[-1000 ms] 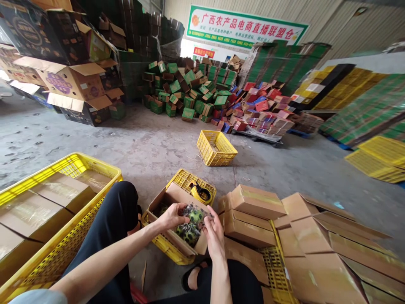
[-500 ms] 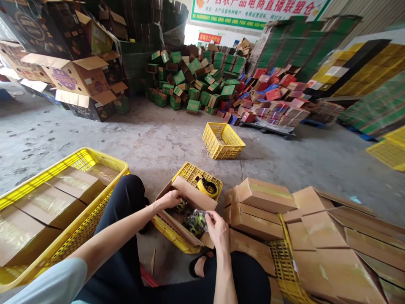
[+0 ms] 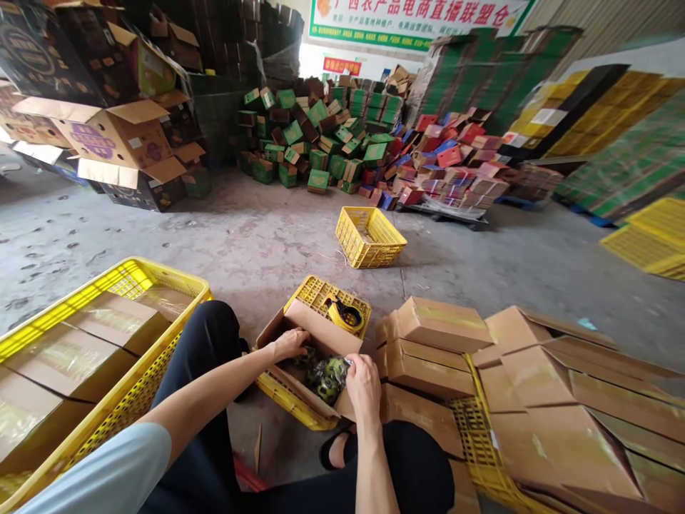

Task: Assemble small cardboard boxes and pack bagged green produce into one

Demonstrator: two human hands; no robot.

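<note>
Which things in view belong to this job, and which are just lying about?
Job in hand:
left hand, at the open carton
right hand, at clear-wrapped green items
yellow crate under the carton
tape dispenser, probably

Seemingly lying about:
heaped green boxes
red boxes
far crate

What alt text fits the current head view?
A person's left hand reaches into an open cardboard box while the right hand touches plastic-wrapped green items inside. The box rests on a yellow crate, beside a tape dispenser; cardboard cartons are stacked to the right.
</note>
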